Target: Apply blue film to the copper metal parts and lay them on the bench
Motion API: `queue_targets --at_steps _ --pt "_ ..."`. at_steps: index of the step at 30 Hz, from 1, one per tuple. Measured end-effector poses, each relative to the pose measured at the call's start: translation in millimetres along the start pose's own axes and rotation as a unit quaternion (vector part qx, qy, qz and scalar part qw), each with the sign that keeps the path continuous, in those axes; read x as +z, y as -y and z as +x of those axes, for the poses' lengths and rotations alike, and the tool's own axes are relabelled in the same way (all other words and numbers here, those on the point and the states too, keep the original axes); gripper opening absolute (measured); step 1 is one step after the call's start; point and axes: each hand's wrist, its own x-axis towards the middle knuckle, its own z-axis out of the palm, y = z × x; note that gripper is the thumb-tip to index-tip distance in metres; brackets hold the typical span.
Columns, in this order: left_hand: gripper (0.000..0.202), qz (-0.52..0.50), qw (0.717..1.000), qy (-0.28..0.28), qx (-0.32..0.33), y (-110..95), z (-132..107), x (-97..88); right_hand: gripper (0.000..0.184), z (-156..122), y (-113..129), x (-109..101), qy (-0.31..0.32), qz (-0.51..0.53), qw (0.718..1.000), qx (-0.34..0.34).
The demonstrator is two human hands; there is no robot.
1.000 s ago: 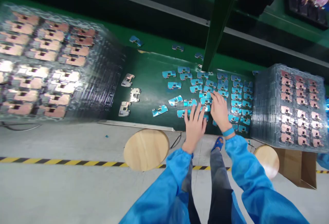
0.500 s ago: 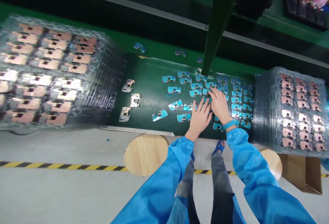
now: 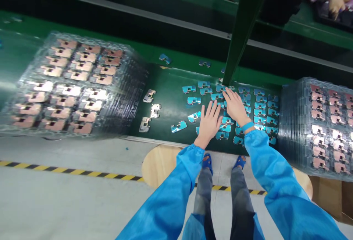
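Several small blue-filmed metal parts [image 3: 259,106] lie spread on the dark green bench [image 3: 171,82]. My left hand [image 3: 209,122] rests flat on them, fingers stretched and spread. My right hand [image 3: 234,106], with a blue wristband, lies flat beside it, fingers extended toward the far rows near the green post [image 3: 242,23]. Neither hand grips a part. Three bare silver parts [image 3: 150,109] lie to the left.
A tall stack of clear trays with copper-coloured parts [image 3: 74,82] stands at the left; another stack [image 3: 317,122] at the right. Two round wooden stools [image 3: 160,163] are under the bench edge. Another person's hand [image 3: 336,1] works at the top right. Yellow-black floor tape [image 3: 68,172] runs below.
Both hands have slid farther across the blue parts toward the post, staying flat. The view has shifted slightly.
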Motion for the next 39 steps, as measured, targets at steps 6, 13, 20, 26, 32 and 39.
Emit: queue_targets --at_steps 6,13,20,26,32,39 --pt "0.060 -0.016 1.000 0.026 -0.007 -3 -1 -8.8 0.069 26 7 3 0.060 0.015 0.997 -0.047" --pt "0.059 -0.007 0.998 -0.017 -0.066 -10 -78 -22.0 0.069 -9 17 5 0.058 0.012 0.993 -0.101" --pt "0.057 -0.003 0.998 0.012 -0.067 -15 -78 -0.5 0.076 -20 29 10 0.050 0.021 0.995 -0.081" --pt "0.062 -0.022 0.997 -0.019 -0.067 -9 -88 -15.2 0.066 -63 41 14 0.062 0.015 0.989 -0.134" --pt "0.066 -0.007 0.995 -0.023 -0.098 -18 -125 -3.4 0.074 -72 51 24 0.053 0.018 0.993 -0.104" --pt "0.061 -0.014 0.987 -0.077 -0.137 4 -123 -7.1 0.070 -45 90 29 0.097 0.058 0.974 -0.198"
